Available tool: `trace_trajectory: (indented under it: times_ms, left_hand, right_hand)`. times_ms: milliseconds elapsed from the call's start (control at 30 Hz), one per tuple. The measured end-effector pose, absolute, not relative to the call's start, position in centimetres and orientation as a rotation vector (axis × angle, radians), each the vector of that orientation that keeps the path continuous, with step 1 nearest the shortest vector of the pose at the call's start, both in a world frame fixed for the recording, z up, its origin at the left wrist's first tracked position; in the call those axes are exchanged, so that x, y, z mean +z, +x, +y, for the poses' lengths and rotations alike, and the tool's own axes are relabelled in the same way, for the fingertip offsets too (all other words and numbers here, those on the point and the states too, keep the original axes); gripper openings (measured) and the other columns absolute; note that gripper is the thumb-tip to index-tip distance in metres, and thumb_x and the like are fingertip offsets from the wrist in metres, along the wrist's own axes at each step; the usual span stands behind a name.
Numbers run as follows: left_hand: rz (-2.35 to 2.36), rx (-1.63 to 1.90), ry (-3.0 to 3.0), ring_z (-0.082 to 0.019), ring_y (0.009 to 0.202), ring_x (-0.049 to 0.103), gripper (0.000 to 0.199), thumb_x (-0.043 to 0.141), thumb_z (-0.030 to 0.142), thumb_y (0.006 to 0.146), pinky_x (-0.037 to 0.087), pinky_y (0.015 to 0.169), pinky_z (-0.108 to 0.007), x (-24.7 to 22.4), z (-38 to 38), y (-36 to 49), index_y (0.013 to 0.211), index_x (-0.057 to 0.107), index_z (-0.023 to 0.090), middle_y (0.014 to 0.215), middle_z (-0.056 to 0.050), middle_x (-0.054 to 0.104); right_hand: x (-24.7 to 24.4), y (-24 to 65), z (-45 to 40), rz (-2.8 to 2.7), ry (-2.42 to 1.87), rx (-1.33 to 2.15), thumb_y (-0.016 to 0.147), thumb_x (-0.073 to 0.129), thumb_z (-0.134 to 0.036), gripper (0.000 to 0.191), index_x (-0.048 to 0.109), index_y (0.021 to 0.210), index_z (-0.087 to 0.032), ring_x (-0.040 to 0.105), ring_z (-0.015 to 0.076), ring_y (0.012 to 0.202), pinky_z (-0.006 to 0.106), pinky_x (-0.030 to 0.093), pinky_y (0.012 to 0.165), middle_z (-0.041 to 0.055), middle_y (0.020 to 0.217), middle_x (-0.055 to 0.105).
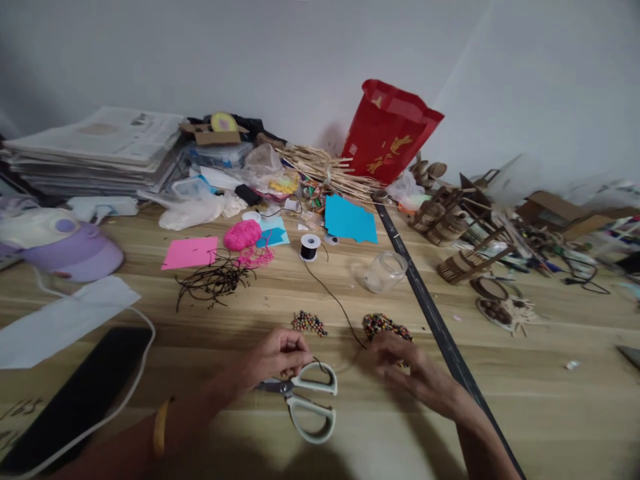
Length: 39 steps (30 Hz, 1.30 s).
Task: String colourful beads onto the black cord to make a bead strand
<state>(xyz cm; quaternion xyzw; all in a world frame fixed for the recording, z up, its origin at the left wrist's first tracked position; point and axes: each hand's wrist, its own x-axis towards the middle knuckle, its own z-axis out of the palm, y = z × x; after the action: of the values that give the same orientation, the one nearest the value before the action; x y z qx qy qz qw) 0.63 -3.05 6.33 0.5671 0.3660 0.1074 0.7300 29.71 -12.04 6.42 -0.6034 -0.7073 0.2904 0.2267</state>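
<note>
My left hand (286, 353) is closed in a pinch on the end of a black cord, above the scissors (313, 417) with pale handles. The black cord (330, 293) runs from a spool (309, 248) toward my right hand (400, 365). That hand is blurred, over the near edge of a pile of colourful beads (383, 325); its fingertips are smeared, so I cannot make out what they hold. A smaller group of beads (309, 323) lies just beyond my left hand. An uncapped glass jar (385, 272) stands behind the bead pile.
Black cord pieces (215, 280), pink yarn (243, 235) and a pink paper (190, 253) lie at left. A blue paper (350, 219) and a red bag (387, 133) are at the back. Small woven baskets (457, 263) stand right of a dark strip (440, 327).
</note>
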Motion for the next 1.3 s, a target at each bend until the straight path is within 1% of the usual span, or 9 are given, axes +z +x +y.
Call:
trace_trajectory:
  times_ms: [167,233,400,633,767,900,1000,1167,1300]
  left_hand:
    - [0.778,0.187,1.305,-0.007,0.049,0.044,0.033,0.066,0.044,0.068,0.034,0.049,-0.019,5.7,-3.1,0.5,0.068,0.054,0.013,0.056,0.002,0.056]
    - [0.772,0.191,1.325,-0.008,0.051,0.046,0.032,0.065,0.043,0.069,0.035,0.050,-0.019,5.3,-3.2,0.4,0.068,0.055,0.013,0.058,0.001,0.057]
    - [0.723,0.233,1.351,-0.009,0.053,0.049,0.027,0.062,0.039,0.073,0.037,0.051,-0.020,4.1,-3.4,0.1,0.071,0.057,0.012,0.060,0.000,0.059]
    - [0.732,0.202,1.361,-0.009,0.054,0.048,0.028,0.062,0.040,0.072,0.037,0.052,-0.019,4.7,-3.5,-0.1,0.069,0.056,0.013,0.060,0.000,0.058]
    - [0.717,0.209,1.382,-0.009,0.054,0.049,0.026,0.060,0.038,0.075,0.037,0.053,-0.020,4.7,-3.5,-0.2,0.070,0.056,0.012,0.061,0.000,0.059]
    - [0.718,0.211,1.389,-0.010,0.057,0.050,0.024,0.059,0.036,0.075,0.039,0.055,-0.021,4.4,-3.5,-0.4,0.071,0.056,0.012,0.062,-0.001,0.060]
    - [0.729,0.192,1.401,-0.010,0.058,0.051,0.024,0.059,0.036,0.075,0.039,0.056,-0.021,4.7,-3.6,-0.4,0.070,0.056,0.012,0.063,-0.001,0.060]
    - [0.729,0.186,1.429,-0.010,0.057,0.050,0.024,0.059,0.036,0.075,0.038,0.055,-0.021,5.4,-3.9,-0.3,0.069,0.056,0.013,0.061,-0.001,0.058]
    - [0.738,0.181,1.429,-0.010,0.058,0.051,0.025,0.059,0.037,0.074,0.039,0.056,-0.021,5.7,-3.9,-0.3,0.070,0.056,0.012,0.061,-0.001,0.059]
  right_hand:
    - [4.6,36.0,-11.1,-1.799,-2.176,0.089,0.086,0.051,-0.024,0.014,0.062,0.094,-0.020,0.062,0.0186,0.072,0.026,0.044,0.058,0.0067,0.091,0.064]
    - [4.3,37.3,-10.8,-1.830,-2.392,-0.065,0.084,0.051,-0.017,0.014,0.062,0.093,-0.019,0.062,0.0200,0.073,0.026,0.040,0.056,0.0077,0.092,0.064]
    - [3.9,37.6,-10.4,-1.949,-2.624,-0.062,0.087,0.047,-0.013,0.018,0.062,0.091,-0.020,0.062,0.0188,0.073,0.024,0.031,0.052,0.0068,0.094,0.065]
    - [3.7,36.7,-9.7,-1.975,-2.699,-0.010,0.087,0.045,-0.010,0.018,0.061,0.084,-0.019,0.061,0.0157,0.067,0.023,0.027,0.051,0.0055,0.085,0.066]
    - [5.5,34.2,-9.2,-1.990,-2.499,-0.072,0.084,0.047,-0.010,0.016,0.060,0.079,-0.019,0.060,0.0156,0.063,0.022,0.030,0.051,0.0045,0.076,0.065]
    - [7.9,29.2,-8.2,-2.218,-1.964,0.019,0.083,0.045,-0.010,0.017,0.058,0.080,-0.019,0.060,0.0142,0.063,0.021,0.037,0.056,0.0029,0.074,0.063]
    - [8.5,25.4,-7.2,-2.426,-1.710,0.124,0.085,0.046,-0.010,0.015,0.056,0.076,-0.019,0.058,0.0133,0.063,0.021,0.037,0.056,0.0022,0.073,0.060]
    - [6.6,21.6,-5.6,-2.664,-1.620,0.159,0.087,0.050,-0.008,0.012,0.057,0.084,-0.017,0.058,0.0151,0.071,0.023,0.039,0.062,0.0037,0.080,0.060]
    - [4.2,22.2,-5.3,-2.636,-1.558,0.213,0.090,0.049,-0.014,0.008,0.056,0.090,-0.017,0.058,0.0148,0.076,0.023,0.040,0.067,0.0044,0.087,0.060]
